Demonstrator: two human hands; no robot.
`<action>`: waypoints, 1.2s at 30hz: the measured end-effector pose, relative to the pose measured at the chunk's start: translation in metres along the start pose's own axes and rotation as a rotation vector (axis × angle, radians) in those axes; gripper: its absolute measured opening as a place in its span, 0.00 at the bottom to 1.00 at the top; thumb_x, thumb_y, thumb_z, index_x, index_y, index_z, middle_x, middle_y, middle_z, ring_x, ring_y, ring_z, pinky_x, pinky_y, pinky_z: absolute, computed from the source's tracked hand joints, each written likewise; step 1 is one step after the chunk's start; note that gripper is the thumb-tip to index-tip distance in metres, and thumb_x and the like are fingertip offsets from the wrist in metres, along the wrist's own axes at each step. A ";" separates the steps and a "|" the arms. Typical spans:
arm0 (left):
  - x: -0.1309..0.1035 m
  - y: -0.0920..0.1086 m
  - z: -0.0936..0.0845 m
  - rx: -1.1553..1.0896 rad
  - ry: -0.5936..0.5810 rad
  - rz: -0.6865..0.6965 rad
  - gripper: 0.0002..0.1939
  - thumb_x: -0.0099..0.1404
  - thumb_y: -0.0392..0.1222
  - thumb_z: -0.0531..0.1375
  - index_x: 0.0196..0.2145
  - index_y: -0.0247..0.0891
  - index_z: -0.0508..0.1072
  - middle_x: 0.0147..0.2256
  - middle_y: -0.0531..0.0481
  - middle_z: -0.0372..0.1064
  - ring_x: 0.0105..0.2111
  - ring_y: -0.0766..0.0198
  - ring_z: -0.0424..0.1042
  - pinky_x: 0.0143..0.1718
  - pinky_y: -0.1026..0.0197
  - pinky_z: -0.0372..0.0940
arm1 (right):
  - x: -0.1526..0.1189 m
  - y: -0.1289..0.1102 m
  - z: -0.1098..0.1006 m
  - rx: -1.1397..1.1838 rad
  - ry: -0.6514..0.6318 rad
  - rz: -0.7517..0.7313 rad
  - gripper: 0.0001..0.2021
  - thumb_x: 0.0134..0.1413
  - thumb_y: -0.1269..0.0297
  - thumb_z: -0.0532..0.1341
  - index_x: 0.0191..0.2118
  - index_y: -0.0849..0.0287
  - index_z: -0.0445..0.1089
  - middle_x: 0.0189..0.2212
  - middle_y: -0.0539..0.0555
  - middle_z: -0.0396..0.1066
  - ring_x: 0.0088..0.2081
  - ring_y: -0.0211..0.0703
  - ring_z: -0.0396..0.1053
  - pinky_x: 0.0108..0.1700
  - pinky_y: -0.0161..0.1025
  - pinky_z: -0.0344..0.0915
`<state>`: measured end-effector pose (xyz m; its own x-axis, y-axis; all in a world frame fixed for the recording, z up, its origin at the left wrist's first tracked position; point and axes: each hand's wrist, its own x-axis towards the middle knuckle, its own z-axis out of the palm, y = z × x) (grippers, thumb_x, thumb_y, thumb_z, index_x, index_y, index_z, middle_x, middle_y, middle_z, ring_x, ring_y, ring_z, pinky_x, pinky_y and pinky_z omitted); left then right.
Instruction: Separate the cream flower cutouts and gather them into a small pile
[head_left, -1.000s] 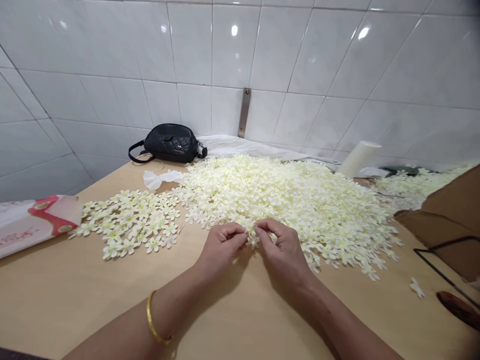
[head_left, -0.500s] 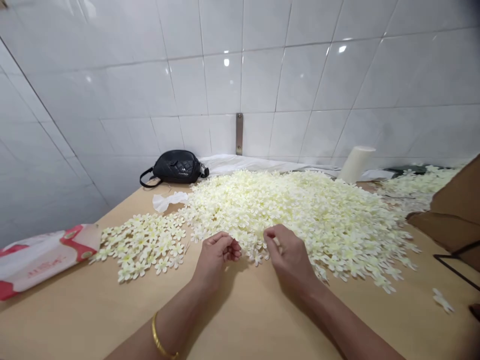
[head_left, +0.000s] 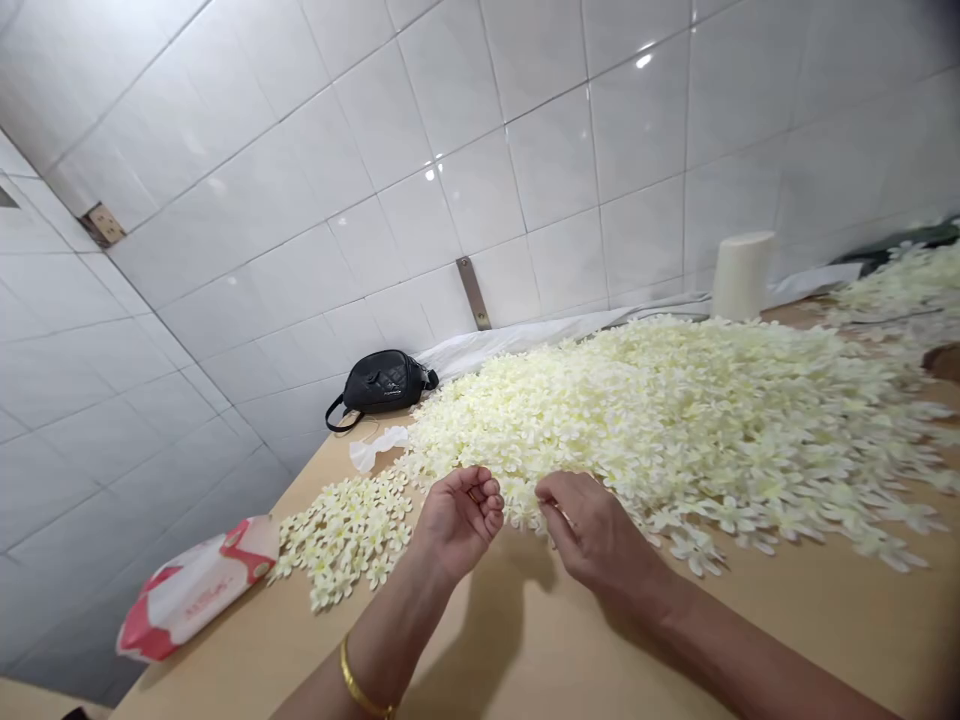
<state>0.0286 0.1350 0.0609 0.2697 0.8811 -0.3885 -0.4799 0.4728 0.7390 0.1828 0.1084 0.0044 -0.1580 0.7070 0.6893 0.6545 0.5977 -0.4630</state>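
A left hand (head_left: 459,515), fingers curled shut, and a right hand (head_left: 592,530), fingertips pinched on something too small to tell, hover beside a flower heap (head_left: 675,410) on a table (head_left: 787,620).

Bare worktop (head_left: 525,650) open in front of both hands, nearest edge. Large flower heap (head_left: 675,420) blocks whole far and right side, reaching up to white cylinder (head_left: 742,275) by tiled wall. Small flower patch (head_left: 345,535) lies left of left hand (head_left: 459,520), narrow bare strip between. Tissue pack (head_left: 199,588) sits at left edge. Black bag (head_left: 382,382) and white scrap (head_left: 379,447) fill far left corner. Small gap between left hand and right hand (head_left: 592,530).
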 end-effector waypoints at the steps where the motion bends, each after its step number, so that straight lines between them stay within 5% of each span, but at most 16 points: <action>1: -0.001 -0.002 0.001 0.003 0.006 -0.012 0.06 0.53 0.31 0.52 0.20 0.31 0.64 0.17 0.51 0.61 0.16 0.73 0.60 0.17 0.72 0.58 | 0.000 0.000 0.000 0.021 0.023 0.019 0.06 0.49 0.75 0.48 0.29 0.60 0.60 0.24 0.52 0.62 0.28 0.40 0.59 0.31 0.37 0.56; 6: -0.006 -0.010 0.005 0.019 0.045 -0.054 0.06 0.53 0.30 0.52 0.20 0.30 0.65 0.17 0.51 0.61 0.16 0.73 0.61 0.17 0.72 0.58 | 0.001 -0.002 -0.003 0.088 0.086 0.041 0.18 0.47 0.79 0.47 0.44 0.60 0.61 0.29 0.54 0.63 0.31 0.41 0.61 0.34 0.37 0.58; 13: -0.012 -0.022 0.007 -0.024 0.082 -0.086 0.07 0.54 0.31 0.51 0.20 0.30 0.65 0.16 0.51 0.61 0.15 0.73 0.60 0.17 0.73 0.57 | 0.001 -0.003 -0.002 0.186 0.005 0.078 0.12 0.48 0.77 0.48 0.37 0.62 0.65 0.28 0.54 0.63 0.29 0.39 0.61 0.32 0.37 0.59; 18: -0.010 -0.027 0.001 0.069 0.125 0.042 0.06 0.53 0.31 0.51 0.21 0.31 0.64 0.17 0.52 0.61 0.16 0.73 0.61 0.17 0.71 0.56 | 0.003 -0.003 -0.004 0.154 0.041 0.088 0.12 0.52 0.73 0.47 0.38 0.62 0.65 0.29 0.56 0.65 0.31 0.41 0.63 0.35 0.39 0.60; 23: -0.001 -0.030 -0.010 0.191 0.113 0.176 0.06 0.53 0.35 0.53 0.21 0.31 0.66 0.17 0.52 0.62 0.16 0.72 0.61 0.19 0.69 0.56 | 0.004 0.003 -0.006 0.108 0.084 0.236 0.18 0.51 0.71 0.47 0.49 0.61 0.57 0.26 0.52 0.66 0.26 0.40 0.63 0.29 0.36 0.60; 30: 0.016 -0.031 -0.030 0.252 0.113 0.325 0.07 0.50 0.39 0.55 0.21 0.32 0.66 0.17 0.51 0.63 0.16 0.71 0.62 0.18 0.68 0.53 | 0.030 0.008 -0.016 0.211 0.118 0.447 0.09 0.48 0.63 0.54 0.37 0.57 0.62 0.23 0.48 0.68 0.24 0.37 0.64 0.26 0.33 0.59; 36: 0.013 -0.040 -0.032 0.290 0.101 0.352 0.07 0.50 0.38 0.55 0.17 0.34 0.64 0.15 0.52 0.62 0.15 0.72 0.59 0.18 0.69 0.51 | 0.072 0.014 -0.006 -0.108 0.080 0.163 0.06 0.48 0.70 0.50 0.24 0.59 0.60 0.21 0.49 0.65 0.25 0.37 0.63 0.29 0.32 0.57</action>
<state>0.0249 0.1277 0.0084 0.0425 0.9909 -0.1274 -0.2706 0.1342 0.9533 0.1851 0.1648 0.0512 0.0126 0.7560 0.6545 0.7428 0.4311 -0.5123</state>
